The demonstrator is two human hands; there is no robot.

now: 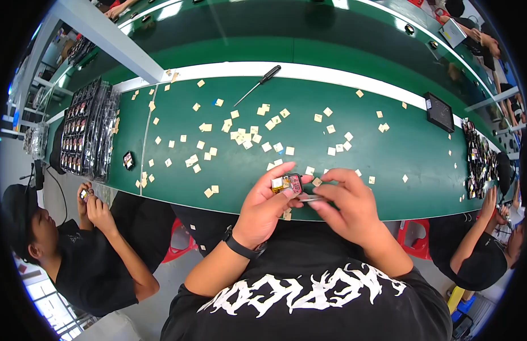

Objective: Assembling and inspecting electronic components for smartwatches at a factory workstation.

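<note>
At the table's near edge, my left hand (261, 206) is closed round a small electronic module (294, 183). The module has a black frame, a reddish circuit area and a silver-and-yellow part toward the palm. Beside it, my right hand (350, 203) pinches thin metal tweezers (310, 199), which point left toward the module's lower edge. A small tan square piece (317, 182) shows at the right index fingertip; whether it is held or stuck there I cannot tell. My left wrist wears a black watch.
Several pale square pieces (249, 136) lie scattered over the green table (184, 113). A black screwdriver (257, 85) lies near the far edge. Stacked trays of modules (87, 131) stand left, with a lone module (128, 160) nearby. At right is a black tray (439, 112). People sit on both sides.
</note>
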